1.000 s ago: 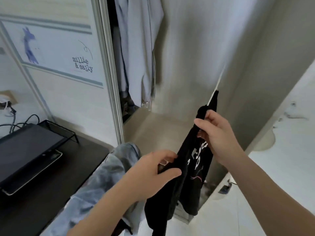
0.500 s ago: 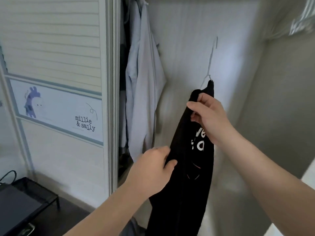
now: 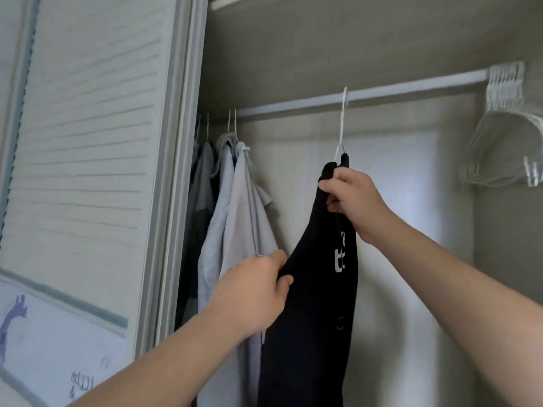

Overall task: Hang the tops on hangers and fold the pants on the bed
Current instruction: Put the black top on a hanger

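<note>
While black top (image 3: 311, 289) hangs by white hanger (image 3: 341, 127) hooked over closet rod (image 3: 411, 89), right hand (image 3: 355, 204) grip clamps its collar, left hand (image 3: 252, 298) grip pinches its edge; grey shirts (image 3: 238, 215) 9 o'clock, spare hangers (image 3: 505, 136) 2 o'clock.

The black top (image 3: 308, 289) below the closet rod (image 3: 411, 91) is soft, matt cloth with smooth white printed lettering; its hanger (image 3: 341, 124) looks like thin white-coated wire; the rod itself is smooth, pale and faintly glossy, perhaps painted metal. Towards the rod's left end the grey shirts (image 3: 235, 215) are light, matt cloth, softly creased; at its right end the bunched empty hangers (image 3: 499, 136) look like the same white wire; left of the rod, the louvred door (image 3: 88, 142) is ribbed with slats and matt-painted.
</note>
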Demonstrator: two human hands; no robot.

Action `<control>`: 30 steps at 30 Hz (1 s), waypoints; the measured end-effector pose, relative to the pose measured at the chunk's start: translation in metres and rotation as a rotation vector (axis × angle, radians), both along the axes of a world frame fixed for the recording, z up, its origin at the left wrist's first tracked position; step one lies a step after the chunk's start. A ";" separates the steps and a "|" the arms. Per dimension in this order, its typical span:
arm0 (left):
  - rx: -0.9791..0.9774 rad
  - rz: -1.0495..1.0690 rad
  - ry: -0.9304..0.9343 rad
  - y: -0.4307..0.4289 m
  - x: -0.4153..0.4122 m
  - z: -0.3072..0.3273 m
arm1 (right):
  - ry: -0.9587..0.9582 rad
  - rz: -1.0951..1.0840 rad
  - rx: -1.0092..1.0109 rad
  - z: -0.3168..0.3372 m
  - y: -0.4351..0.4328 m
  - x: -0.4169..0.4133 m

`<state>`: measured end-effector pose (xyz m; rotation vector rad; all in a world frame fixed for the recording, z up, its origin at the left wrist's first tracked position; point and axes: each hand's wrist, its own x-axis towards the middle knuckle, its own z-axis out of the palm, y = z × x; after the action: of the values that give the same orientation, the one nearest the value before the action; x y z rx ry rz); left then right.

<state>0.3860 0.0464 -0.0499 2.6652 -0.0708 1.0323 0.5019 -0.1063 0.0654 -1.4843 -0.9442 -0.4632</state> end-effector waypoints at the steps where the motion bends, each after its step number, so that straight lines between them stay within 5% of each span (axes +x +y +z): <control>1: 0.047 0.030 -0.016 0.001 0.010 0.013 | -0.014 -0.006 0.004 0.013 0.000 0.012; 11: 0.243 0.251 -0.124 0.011 0.074 0.108 | 0.019 0.030 -0.034 0.116 0.025 0.106; 21: 0.277 0.357 -0.154 0.017 0.091 0.118 | 0.144 0.089 -0.072 0.122 0.051 0.140; 26: 0.234 0.349 -0.124 0.026 0.096 0.108 | -0.135 -0.261 -0.169 0.118 0.059 0.126; 30: 0.181 0.296 -0.076 0.034 0.099 0.104 | -0.263 -0.373 -0.439 0.109 0.069 0.098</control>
<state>0.4854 0.0803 0.0537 2.8590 0.2327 1.2710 0.5999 -0.0376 0.1746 -2.0511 -1.0183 -0.7718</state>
